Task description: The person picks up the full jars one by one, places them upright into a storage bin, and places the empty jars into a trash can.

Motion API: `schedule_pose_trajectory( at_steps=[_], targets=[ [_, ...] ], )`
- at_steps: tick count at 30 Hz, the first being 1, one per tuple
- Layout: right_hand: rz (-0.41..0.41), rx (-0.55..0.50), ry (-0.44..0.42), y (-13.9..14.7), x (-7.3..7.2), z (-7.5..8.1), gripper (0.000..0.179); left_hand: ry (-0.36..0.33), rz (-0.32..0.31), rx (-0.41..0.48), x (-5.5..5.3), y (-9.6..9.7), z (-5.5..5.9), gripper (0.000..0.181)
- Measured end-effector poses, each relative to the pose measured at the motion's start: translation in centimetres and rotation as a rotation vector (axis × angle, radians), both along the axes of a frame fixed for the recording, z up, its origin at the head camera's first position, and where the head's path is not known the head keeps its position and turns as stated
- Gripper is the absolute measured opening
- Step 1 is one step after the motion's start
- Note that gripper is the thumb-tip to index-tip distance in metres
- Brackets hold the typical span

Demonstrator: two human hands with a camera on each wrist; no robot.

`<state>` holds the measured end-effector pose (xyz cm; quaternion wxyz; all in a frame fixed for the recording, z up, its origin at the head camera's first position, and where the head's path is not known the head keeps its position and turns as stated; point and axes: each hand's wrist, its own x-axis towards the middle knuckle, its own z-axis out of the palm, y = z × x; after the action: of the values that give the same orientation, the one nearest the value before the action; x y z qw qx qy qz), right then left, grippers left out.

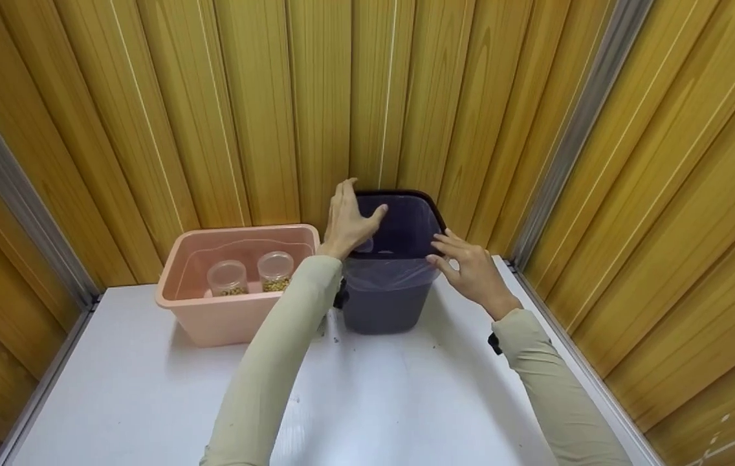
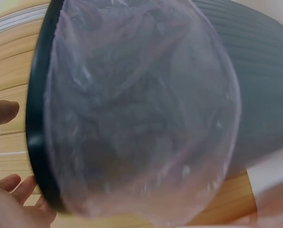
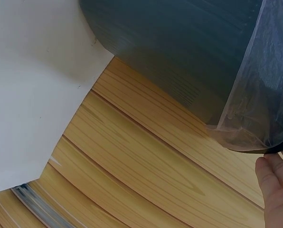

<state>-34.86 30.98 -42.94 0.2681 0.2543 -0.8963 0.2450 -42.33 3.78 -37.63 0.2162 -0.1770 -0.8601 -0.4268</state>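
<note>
A dark trash bin (image 1: 383, 307) stands upright against the back wall. Its clear plastic liner (image 1: 367, 275) is folded down over the outside of the rim, and the left wrist view shows this liner (image 2: 141, 109) hanging loosely. At the rim's left side, my left hand (image 1: 349, 223) has its fingers extended and thumb spread apart. My right hand (image 1: 474, 272) is at the rim's right side, fingertips against it, fingers fairly straight. In the right wrist view, the fingers (image 3: 274, 178) meet the dark rim from outside. The bin's floor is hidden.
Left of the bin, a pink plastic tub (image 1: 225, 323) holds two clear jars, a left jar (image 1: 228, 277) and a right jar (image 1: 275, 268), with small yellowish pieces inside. Wood-patterned walls (image 1: 251, 116) enclose the white table (image 1: 400, 401). Tiny dark crumbs lie before the bin.
</note>
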Motion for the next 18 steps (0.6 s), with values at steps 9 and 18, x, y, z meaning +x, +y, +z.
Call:
schedule_pose_trajectory(
  at_steps=[9, 18],
  targets=[
    [-0.01, -0.009, -0.004, 1.2, -0.3, 0.3, 0.043, -0.021, -0.074, -0.139, 2.6, -3.2, -0.9, 0.077],
    [-0.049, -0.003, -0.03, 3.8, 0.8, 0.4, 0.049, 0.027, -0.078, -0.248, 5.3, -8.0, -3.4, 0.075]
  ],
)
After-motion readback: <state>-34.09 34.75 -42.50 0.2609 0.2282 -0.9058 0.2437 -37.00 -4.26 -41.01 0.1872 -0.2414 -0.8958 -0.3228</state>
